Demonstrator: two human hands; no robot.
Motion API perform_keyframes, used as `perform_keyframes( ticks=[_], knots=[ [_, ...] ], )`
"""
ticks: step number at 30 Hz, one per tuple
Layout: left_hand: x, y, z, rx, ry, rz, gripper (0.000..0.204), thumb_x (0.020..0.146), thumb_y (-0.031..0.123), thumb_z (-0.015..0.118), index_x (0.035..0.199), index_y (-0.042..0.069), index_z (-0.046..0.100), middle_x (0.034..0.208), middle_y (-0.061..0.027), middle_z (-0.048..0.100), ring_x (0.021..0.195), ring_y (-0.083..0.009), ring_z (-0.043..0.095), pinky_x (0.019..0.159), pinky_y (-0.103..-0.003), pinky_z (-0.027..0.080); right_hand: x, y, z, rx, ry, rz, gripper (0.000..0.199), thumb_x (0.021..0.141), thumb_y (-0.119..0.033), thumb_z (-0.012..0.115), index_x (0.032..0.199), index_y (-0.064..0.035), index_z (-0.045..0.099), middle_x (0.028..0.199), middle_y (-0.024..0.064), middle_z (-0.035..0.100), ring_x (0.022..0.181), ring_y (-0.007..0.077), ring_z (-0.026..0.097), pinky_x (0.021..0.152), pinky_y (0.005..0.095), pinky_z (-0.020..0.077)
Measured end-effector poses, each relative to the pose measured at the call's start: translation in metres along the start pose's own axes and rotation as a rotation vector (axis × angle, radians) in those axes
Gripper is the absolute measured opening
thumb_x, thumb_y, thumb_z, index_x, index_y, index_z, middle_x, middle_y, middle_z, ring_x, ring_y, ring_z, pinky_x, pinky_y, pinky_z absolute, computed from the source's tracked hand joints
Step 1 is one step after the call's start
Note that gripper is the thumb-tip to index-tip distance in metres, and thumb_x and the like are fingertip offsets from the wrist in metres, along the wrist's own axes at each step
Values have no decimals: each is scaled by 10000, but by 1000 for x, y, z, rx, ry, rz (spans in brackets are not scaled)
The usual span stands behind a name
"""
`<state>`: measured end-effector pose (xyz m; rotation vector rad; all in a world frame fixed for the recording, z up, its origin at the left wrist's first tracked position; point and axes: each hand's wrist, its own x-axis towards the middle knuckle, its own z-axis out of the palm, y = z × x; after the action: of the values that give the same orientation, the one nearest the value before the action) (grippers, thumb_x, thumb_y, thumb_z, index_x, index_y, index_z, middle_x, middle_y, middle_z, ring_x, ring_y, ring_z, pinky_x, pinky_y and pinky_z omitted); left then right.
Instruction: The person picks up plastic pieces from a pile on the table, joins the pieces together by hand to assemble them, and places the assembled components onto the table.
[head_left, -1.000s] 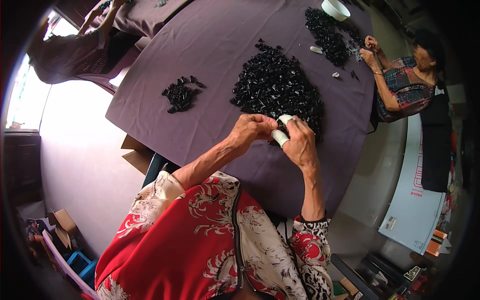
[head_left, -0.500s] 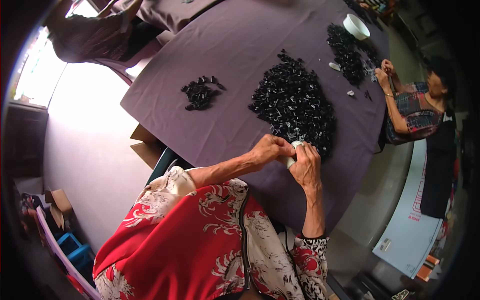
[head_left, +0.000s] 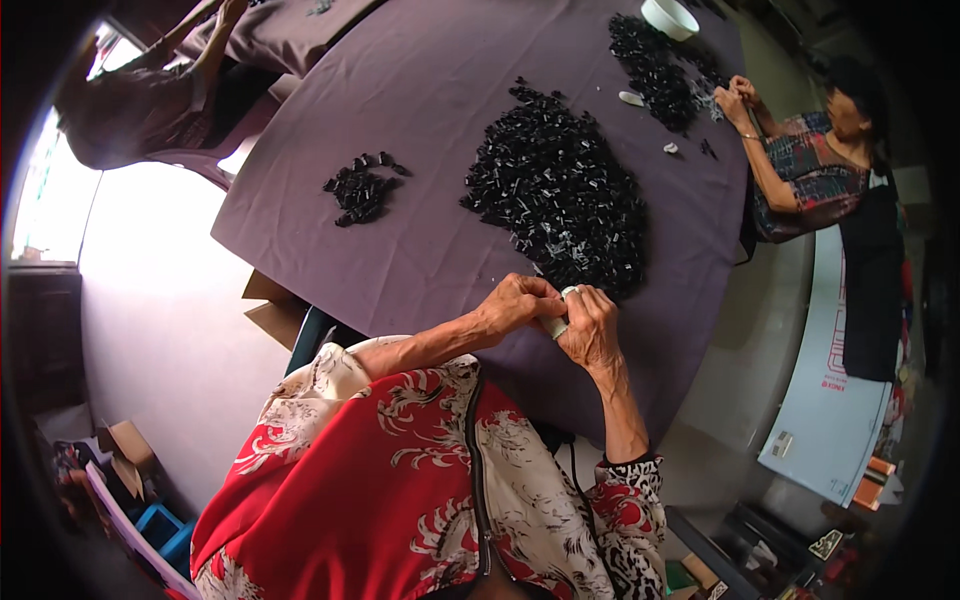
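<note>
My left hand (head_left: 518,303) and my right hand (head_left: 590,330) meet at the near edge of a large heap of small black plastic pieces (head_left: 560,185). Both are closed in a pinch, fingertips together. Whatever lies between them is too small or hidden to name. Whitish material (head_left: 553,327) shows at my right thumb and again by the forefinger; it looks like finger wraps. Some pieces on the heap's near side look greyish or clear. Farther left lies a smaller pile of black pieces (head_left: 362,192).
A purple cloth (head_left: 400,270) covers the table. At the far right are another black heap (head_left: 655,75), a white bowl (head_left: 668,18) and a white oblong piece (head_left: 630,98). A co-worker (head_left: 820,160) handles pieces there; another person (head_left: 140,105) is at the far left. Cardboard (head_left: 275,310) stands beside the table.
The whole view has shifted, so the table and heaps appear farther left and slightly higher. My hands stay pinched together, with only slight finger movement.
</note>
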<state>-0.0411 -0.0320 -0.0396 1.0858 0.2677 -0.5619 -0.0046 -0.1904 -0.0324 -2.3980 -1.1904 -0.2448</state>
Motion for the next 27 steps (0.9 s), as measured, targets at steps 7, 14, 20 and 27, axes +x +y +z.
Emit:
perform_keyframes(
  ticks=[7, 14, 20, 27],
  knots=[
    [-3, -2, 5, 14, -15, -6, 153, 777, 125, 629, 841, -12, 612, 776, -64, 605, 723, -137, 584, 697, -286, 488, -9, 5, 5, 12, 39, -38, 209, 691, -152, 636, 640, -43, 465, 616, 94, 500, 583, 257, 529, 538, 356, 426],
    [-12, 24, -34, 518, 298, 320, 177, 779, 123, 615, 871, -27, 631, 760, -86, 639, 692, -129, 590, 655, -275, 482, 9, 1, -2, 128, -32, 111, 184, 721, -142, 634, 765, 12, 544, 672, 133, 557, 609, 297, 567, 543, 370, 461],
    [-23, 48, -128, 1079, 830, 690, 151, 735, 122, 628, 829, 5, 635, 719, -114, 618, 664, -193, 606, 619, -309, 474, 37, 7, 21, 91, 1, 122, 128, 705, 12, 528, 819, -21, 576, 694, 144, 582, 636, 323, 588, 531, 377, 477],
    [-38, 48, -167, 1307, 1009, 618, 180, 726, 129, 611, 888, 51, 623, 810, -107, 605, 739, -270, 603, 646, -353, 468, 57, 6, 29, 45, -221, 186, 74, 714, -20, 493, 747, -21, 560, 689, 146, 583, 639, 343, 586, 552, 409, 476]
  ],
)
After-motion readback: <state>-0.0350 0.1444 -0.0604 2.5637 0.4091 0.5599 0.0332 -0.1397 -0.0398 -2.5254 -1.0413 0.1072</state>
